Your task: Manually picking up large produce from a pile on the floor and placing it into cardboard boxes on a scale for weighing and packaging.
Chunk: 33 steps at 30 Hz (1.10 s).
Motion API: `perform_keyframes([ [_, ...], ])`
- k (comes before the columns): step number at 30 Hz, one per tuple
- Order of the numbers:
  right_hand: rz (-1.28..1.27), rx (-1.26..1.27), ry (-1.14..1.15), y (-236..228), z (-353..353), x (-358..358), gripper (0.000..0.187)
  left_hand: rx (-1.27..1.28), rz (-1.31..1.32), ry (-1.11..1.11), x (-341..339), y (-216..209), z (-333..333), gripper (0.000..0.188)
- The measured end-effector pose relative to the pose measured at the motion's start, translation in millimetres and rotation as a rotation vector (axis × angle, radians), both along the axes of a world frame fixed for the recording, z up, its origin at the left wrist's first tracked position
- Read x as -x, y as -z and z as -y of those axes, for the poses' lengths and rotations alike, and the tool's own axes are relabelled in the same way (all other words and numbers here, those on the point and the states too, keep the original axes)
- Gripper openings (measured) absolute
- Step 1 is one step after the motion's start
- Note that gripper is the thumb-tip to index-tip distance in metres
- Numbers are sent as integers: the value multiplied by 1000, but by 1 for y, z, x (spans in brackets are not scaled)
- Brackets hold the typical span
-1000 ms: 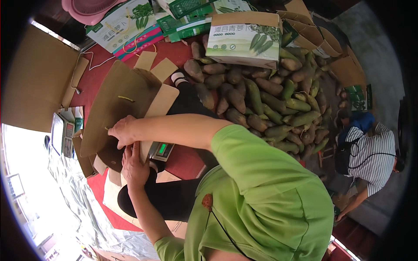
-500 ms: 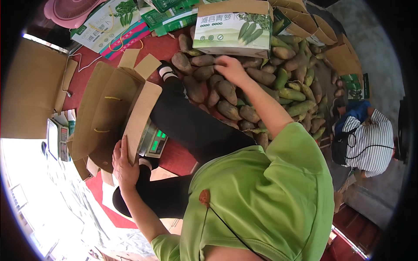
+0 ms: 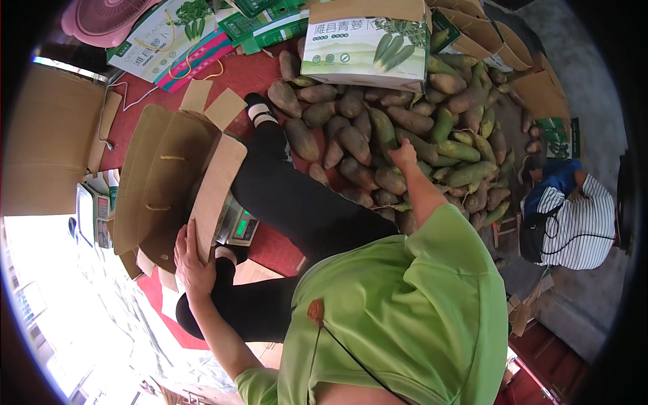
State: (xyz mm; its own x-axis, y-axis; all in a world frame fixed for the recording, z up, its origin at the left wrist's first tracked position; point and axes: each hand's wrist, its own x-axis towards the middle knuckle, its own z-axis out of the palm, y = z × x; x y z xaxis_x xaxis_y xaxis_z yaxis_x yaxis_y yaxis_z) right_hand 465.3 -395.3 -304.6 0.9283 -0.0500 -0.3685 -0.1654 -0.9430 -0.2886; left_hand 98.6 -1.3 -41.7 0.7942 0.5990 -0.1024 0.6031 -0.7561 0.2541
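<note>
At the left, an unclosed brown cardboard box (image 3: 158, 182) with yellow cord handles sits tilted over a digital scale (image 3: 241, 225) with lit green digits. My left hand (image 3: 194, 262) grips its near flap edge, fingers lying along the cardboard. My right hand (image 3: 405, 156) is at the pile of radishes (image 3: 354, 142), its fingers closed around the lower end of a long green radish (image 3: 383, 129). The undersides of those fingers are hidden. Around it lie many soil-covered brownish radishes and some greener ones.
A printed white-and-green carton (image 3: 364, 50) stands behind the pile. Flat printed cartons (image 3: 169, 40) and a pink plastic basket (image 3: 108, 20) are at the far left. My black-trousered leg (image 3: 304, 189) stretches between box and pile. Another person (image 3: 574, 216) in stripes is at the right.
My right hand has moved right and nearer from the brownish radishes by the carton to the green radish. My left hand stays on the box flap.
</note>
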Motion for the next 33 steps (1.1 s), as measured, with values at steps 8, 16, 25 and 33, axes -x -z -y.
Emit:
perform_keyframes([
  [8, -161, -22, 126, 1, -18, -9, 90, 5, 0, -10, -5, -2, 1, 77],
  [16, -279, 209, 175, -36, -58, -13, 80, 1, -37, -33, -5, -5, 0, 79],
  [25, -203, 282, 51, -25, -59, -9, 72, -24, -16, -29, -8, -15, -1, 78],
  [33, -198, -289, 70, -12, -37, 2, 75, 21, 12, -27, 2, -11, -7, 78],
])
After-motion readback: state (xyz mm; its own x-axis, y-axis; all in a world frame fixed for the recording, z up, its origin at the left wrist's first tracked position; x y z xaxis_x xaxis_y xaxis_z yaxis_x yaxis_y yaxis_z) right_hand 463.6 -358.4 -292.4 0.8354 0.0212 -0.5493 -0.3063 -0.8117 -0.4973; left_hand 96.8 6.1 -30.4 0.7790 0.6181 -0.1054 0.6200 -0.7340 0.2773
